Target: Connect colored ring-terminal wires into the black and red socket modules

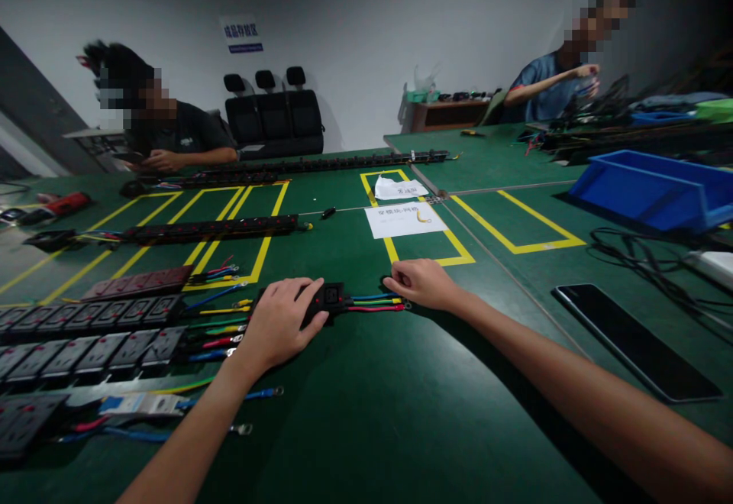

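Note:
My left hand (286, 321) lies over a black socket module (332, 295), its fingers and thumb wrapped around the body. Blue, green-yellow and red wires (372, 305) run right from the module and end in ring terminals. At those wire ends, my right hand (421, 282) is closed, fingers curled; whatever it pinches, if anything, is too small to make out. Left of my left hand lie rows of grey socket strips (85, 355) and a reddish strip (137, 282), with coloured leads pointing toward the hand.
Long black strips (211, 229) lie farther back, near white paper sheets (405, 220) and yellow tape outlines. On the right are a phone (635, 340), black cables (641, 260) and a blue bin (653, 191). Two people sit across the table.

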Demonstrator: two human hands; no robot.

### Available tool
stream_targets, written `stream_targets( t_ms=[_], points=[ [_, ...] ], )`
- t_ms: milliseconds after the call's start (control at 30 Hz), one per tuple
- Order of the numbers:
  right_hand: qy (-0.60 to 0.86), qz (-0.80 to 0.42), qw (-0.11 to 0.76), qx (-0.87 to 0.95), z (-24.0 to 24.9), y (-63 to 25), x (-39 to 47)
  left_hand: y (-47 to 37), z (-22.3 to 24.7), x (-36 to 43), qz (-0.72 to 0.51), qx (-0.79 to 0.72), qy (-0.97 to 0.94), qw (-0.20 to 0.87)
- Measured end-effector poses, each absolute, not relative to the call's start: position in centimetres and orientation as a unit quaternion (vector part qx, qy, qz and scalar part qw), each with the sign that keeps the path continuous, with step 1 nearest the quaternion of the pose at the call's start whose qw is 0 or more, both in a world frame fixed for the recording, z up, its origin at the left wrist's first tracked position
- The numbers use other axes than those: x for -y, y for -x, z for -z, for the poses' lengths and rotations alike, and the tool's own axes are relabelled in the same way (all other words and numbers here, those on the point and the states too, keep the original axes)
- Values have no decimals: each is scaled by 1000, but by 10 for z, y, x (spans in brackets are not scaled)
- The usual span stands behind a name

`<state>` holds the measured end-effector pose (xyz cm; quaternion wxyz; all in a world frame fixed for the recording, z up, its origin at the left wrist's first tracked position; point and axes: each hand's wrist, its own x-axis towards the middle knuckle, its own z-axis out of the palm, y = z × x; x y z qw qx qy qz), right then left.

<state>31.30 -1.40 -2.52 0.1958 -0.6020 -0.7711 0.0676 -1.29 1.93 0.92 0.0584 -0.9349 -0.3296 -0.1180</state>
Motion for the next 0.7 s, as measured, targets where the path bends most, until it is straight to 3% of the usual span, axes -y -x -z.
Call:
stream_targets(
  t_ms=[700],
  points=[
    [603,-60,192,772,26,-313,14,14,-6,-21,123,328,934,63]
  ],
)
